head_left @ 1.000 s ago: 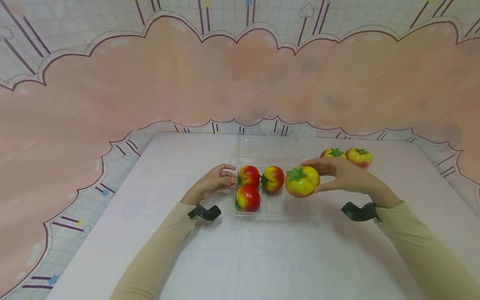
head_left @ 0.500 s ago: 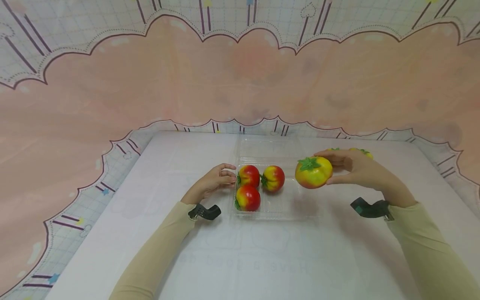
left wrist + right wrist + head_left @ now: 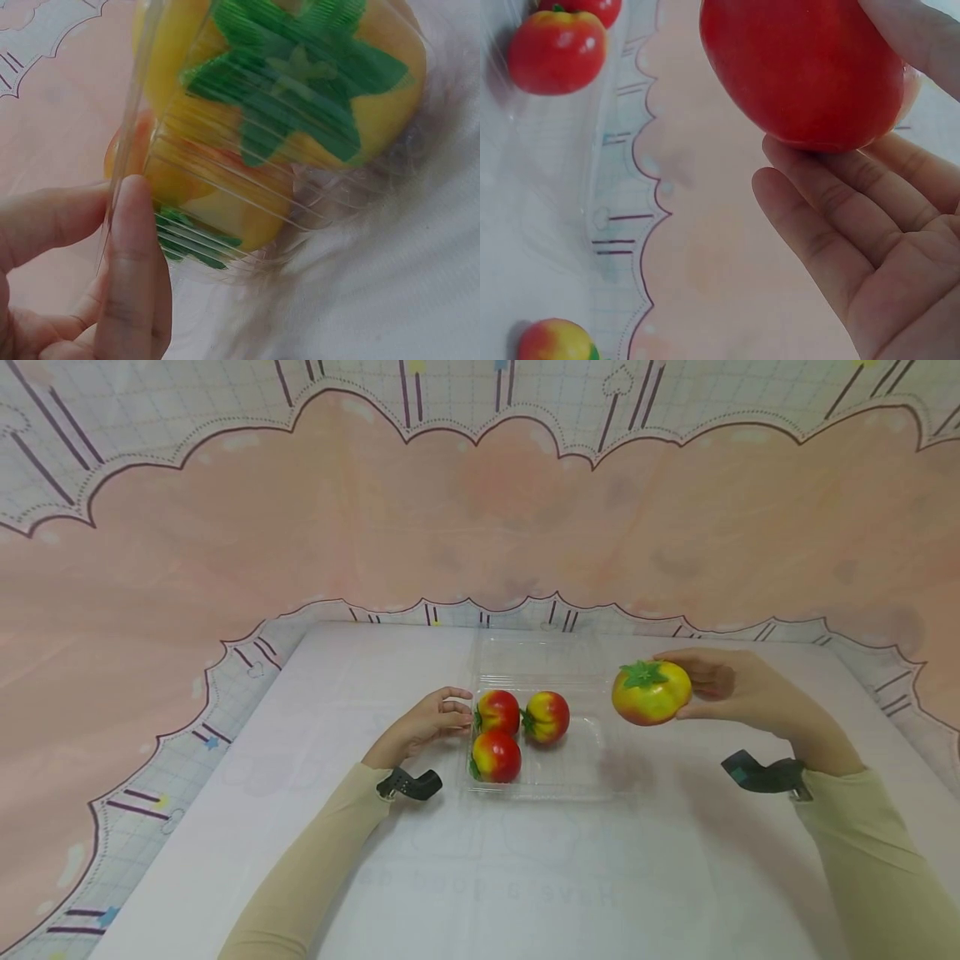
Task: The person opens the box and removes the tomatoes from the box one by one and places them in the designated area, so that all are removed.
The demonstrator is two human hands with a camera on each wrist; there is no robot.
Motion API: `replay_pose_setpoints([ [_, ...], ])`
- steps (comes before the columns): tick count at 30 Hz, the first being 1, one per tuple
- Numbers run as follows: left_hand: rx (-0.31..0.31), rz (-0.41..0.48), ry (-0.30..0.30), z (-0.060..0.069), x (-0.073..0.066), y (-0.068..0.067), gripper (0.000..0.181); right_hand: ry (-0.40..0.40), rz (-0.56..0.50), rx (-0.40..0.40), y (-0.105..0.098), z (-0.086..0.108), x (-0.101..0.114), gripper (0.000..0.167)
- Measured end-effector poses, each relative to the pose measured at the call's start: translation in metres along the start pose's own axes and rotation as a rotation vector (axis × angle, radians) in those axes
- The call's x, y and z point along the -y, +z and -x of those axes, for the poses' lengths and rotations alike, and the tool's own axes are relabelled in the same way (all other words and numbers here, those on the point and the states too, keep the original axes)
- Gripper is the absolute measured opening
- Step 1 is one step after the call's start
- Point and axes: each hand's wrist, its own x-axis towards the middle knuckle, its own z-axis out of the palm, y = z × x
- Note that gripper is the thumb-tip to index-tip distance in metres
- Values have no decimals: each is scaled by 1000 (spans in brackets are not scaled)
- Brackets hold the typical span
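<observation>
A clear plastic clamshell box (image 3: 558,777) lies open on the table, its lid (image 3: 536,653) laid back behind it. In its left part sit two red-and-yellow tomatoes, a rear tomato (image 3: 498,711) and a front tomato (image 3: 496,756). To their right lies a third tomato (image 3: 546,717). My left hand (image 3: 429,723) pinches the box's left wall between thumb and fingers (image 3: 129,247). My right hand (image 3: 742,689) grips another tomato (image 3: 651,692) in the air right of the box, its green leaves facing the head camera and its red underside (image 3: 802,67) showing in the right wrist view.
A loose tomato (image 3: 557,341) shows at the lower left of the right wrist view; my right hand hides that spot in the head view. A patterned curtain (image 3: 480,518) hangs behind the white table (image 3: 360,893).
My right hand has carried its tomato to the right and slightly back, away from above the box. The two loose tomatoes behind it have become hidden. My left hand stays put.
</observation>
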Motion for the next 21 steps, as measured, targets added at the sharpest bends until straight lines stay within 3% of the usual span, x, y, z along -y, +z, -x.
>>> replay_pose_setpoints([
  [9,0,-14,1,0,0,-1,49,12,11,-42,-7,4,-3,58],
  [21,-19,-22,-12,-1,0,-1,49,104,145,-118,-15,8,-17,61],
])
